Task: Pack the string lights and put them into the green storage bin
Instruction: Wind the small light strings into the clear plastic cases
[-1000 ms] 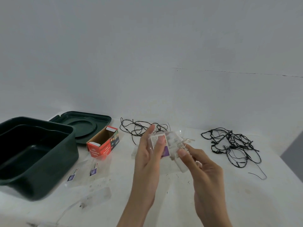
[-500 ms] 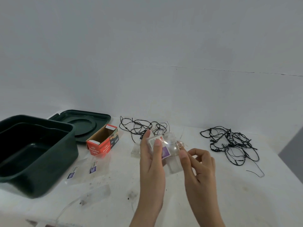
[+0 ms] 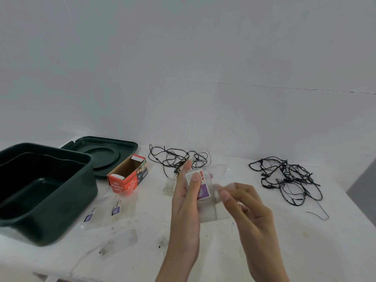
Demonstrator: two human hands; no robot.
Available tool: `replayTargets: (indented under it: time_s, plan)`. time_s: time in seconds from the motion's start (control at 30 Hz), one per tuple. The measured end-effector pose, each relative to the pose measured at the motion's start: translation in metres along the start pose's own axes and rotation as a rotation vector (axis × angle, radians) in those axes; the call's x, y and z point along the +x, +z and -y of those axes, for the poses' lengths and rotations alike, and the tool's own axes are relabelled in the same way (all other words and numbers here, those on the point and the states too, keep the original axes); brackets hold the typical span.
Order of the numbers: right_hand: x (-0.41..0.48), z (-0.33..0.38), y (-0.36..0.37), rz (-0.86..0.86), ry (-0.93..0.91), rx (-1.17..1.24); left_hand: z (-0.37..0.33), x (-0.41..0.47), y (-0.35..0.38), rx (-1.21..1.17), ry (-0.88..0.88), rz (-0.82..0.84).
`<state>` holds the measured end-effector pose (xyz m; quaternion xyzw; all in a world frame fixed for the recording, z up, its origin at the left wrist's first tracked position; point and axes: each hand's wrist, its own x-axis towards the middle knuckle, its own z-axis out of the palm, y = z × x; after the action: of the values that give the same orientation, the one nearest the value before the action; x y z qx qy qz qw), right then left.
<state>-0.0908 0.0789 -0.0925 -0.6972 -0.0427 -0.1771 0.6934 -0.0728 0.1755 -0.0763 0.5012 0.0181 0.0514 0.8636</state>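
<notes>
White table (image 3: pixel 264 251) meets a plain gray wall. At its left edge sits the green bin (image 3: pixel 40 192), open and bare inside, its lid (image 3: pixel 105 153) behind. Beside it lies an open red box (image 3: pixel 128 178). Two black string-light tangles (image 3: pixel 179 159) (image 3: pixel 289 180) lie along the far edge. The left hand (image 3: pixel 187 210) pinches a small clear bag (image 3: pixel 203 190); the right hand (image 3: pixel 246 204) pinches its side.

Soft, even light; faint shadows, slight wide-angle edge bending.
</notes>
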Motion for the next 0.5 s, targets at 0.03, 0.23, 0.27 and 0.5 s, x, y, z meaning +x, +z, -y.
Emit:
replayTargets:
  time_s: [0.03, 0.23, 0.27, 0.5]
  plan:
    - [-0.001, 0.000, 0.000, 0.028, 0.009, -0.008, 0.000, 0.000, -0.001, 0.004, -0.003, 0.005]
    - [0.001, 0.008, -0.004, 0.082, 0.051, 0.022, -0.002, 0.000, 0.000, 0.082, 0.038, 0.042]
    - [0.003, 0.009, -0.005, 0.080, 0.056, 0.022, -0.001, 0.000, 0.000, 0.087, 0.040, 0.044]
    - [0.008, 0.007, -0.012, 0.076, -0.013, 0.024, -0.002, -0.001, 0.003, 0.092, 0.025, 0.073]
